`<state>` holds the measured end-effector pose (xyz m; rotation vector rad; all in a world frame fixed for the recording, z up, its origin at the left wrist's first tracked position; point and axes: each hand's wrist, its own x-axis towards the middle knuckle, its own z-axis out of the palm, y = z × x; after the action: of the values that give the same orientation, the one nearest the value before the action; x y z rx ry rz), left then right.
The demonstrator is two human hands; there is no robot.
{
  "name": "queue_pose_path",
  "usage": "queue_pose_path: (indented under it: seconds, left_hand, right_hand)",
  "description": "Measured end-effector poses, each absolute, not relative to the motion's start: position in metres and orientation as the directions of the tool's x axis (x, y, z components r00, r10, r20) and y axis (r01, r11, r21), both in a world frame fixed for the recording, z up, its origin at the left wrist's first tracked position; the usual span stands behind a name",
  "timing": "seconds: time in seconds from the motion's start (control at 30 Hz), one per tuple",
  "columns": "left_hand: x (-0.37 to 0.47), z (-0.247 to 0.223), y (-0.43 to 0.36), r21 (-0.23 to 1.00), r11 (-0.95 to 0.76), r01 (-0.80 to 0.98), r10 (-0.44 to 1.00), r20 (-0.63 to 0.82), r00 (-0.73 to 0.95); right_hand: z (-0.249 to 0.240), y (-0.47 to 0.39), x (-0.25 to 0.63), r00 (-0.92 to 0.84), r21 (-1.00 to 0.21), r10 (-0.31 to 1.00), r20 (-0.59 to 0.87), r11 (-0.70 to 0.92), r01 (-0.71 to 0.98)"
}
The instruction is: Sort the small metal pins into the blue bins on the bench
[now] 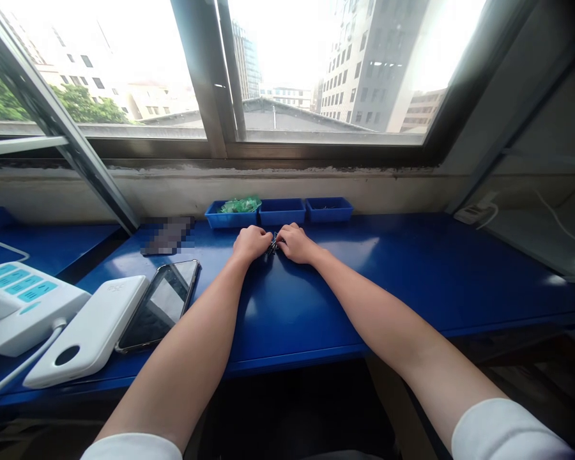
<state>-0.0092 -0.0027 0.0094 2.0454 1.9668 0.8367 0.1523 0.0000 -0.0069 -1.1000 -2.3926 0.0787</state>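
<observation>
My left hand (253,243) and my right hand (295,243) meet from both sides at a small bunch of thin, dark, shiny pieces (273,245) on the blue table (306,313). The pieces look like small screws or pins; their exact kind is too small to tell. Both hands have curled fingers, with the fingertips closed at the bunch. Just behind my hands is a blue bin (282,212) in the middle of a row. Left of it, another blue bin (232,219) holds green translucent pieces (241,205). The right blue bin (329,211) contains a few dark bits.
On the left lie a phone (160,306), a white power bank (89,329) and a white power strip (29,303) with a cable. Behind the phone is a blurred-out dark flat object (168,236). A metal post (93,160) rises at left. The wall and window border the table's back.
</observation>
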Motion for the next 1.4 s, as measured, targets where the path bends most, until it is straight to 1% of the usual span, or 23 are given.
queue_pose_path:
  seconds: [0.07, 0.13, 0.2, 0.3, 0.4, 0.53, 0.7, 0.83, 0.9, 1.0, 1.1, 1.2, 1.3, 1.33, 1.4]
  left_hand:
    - [-0.007, 0.011, -0.005, 0.568, -0.171, 0.805, 0.944, 0.327, -0.031]
    - [-0.004, 0.012, -0.007, 0.625, -0.309, 0.717, 0.916, 0.399, 0.048]
    - [-0.002, 0.013, -0.009, 0.645, -0.433, 0.630, 0.880, 0.453, 0.141]
    - [0.001, 0.012, -0.011, 0.640, -0.500, 0.584, 0.849, 0.496, 0.183]
    - [0.002, 0.012, -0.012, 0.622, -0.493, 0.608, 0.848, 0.501, 0.175]
    - [0.003, 0.011, -0.012, 0.588, -0.489, 0.644, 0.845, 0.502, 0.183]
    - [0.005, 0.010, -0.013, 0.606, -0.525, 0.598, 0.829, 0.524, 0.197]
    - [0.004, 0.010, -0.012, 0.586, -0.494, 0.642, 0.844, 0.499, 0.195]
    - [0.004, 0.009, -0.011, 0.579, -0.478, 0.661, 0.851, 0.490, 0.187]
    - [0.003, 0.009, -0.011, 0.567, -0.454, 0.687, 0.858, 0.486, 0.165]
    - [0.004, 0.010, -0.011, 0.574, -0.435, 0.693, 0.870, 0.468, 0.158]
    - [0.004, 0.011, -0.010, 0.598, -0.414, 0.687, 0.880, 0.457, 0.132]
    - [0.003, 0.009, -0.006, 0.613, -0.369, 0.699, 0.877, 0.479, 0.043]
    - [0.001, 0.008, -0.003, 0.615, -0.343, 0.710, 0.877, 0.480, 0.008]
    - [-0.002, 0.005, 0.001, 0.611, -0.279, 0.741, 0.886, 0.462, -0.047]
  right_hand:
    - [-0.007, 0.002, 0.153, -0.520, -0.263, 0.732, 0.440, 0.659, 0.705]
    - [-0.007, 0.005, 0.154, -0.489, -0.274, 0.746, 0.452, 0.638, 0.720]
    - [-0.007, 0.008, 0.157, -0.457, -0.296, 0.765, 0.454, 0.613, 0.732]
    - [-0.004, 0.010, 0.161, -0.415, -0.351, 0.788, 0.455, 0.587, 0.729]
    - [0.000, 0.009, 0.164, -0.385, -0.399, 0.801, 0.459, 0.573, 0.716]
    - [0.002, 0.008, 0.166, -0.375, -0.424, 0.798, 0.472, 0.578, 0.697]
    - [0.002, 0.009, 0.168, -0.314, -0.474, 0.800, 0.511, 0.568, 0.673]
    - [0.005, 0.007, 0.168, -0.266, -0.535, 0.811, 0.520, 0.553, 0.639]
    - [0.006, 0.006, 0.167, -0.234, -0.618, 0.827, 0.511, 0.542, 0.569]
    - [0.005, 0.006, 0.166, -0.211, -0.763, 0.849, 0.485, 0.528, 0.372]
    - [0.005, 0.007, 0.166, -0.210, -0.820, 0.846, 0.491, 0.530, 0.217]
    - [0.007, 0.006, 0.168, -0.156, -0.846, 0.858, 0.490, 0.511, 0.153]
    - [0.010, 0.008, 0.172, -0.054, -0.837, 0.856, 0.515, 0.515, 0.182]
    - [0.010, 0.009, 0.174, -0.010, -0.822, 0.846, 0.534, 0.521, 0.228]
    - [0.009, 0.013, 0.180, 0.059, -0.775, 0.821, 0.567, 0.508, 0.375]
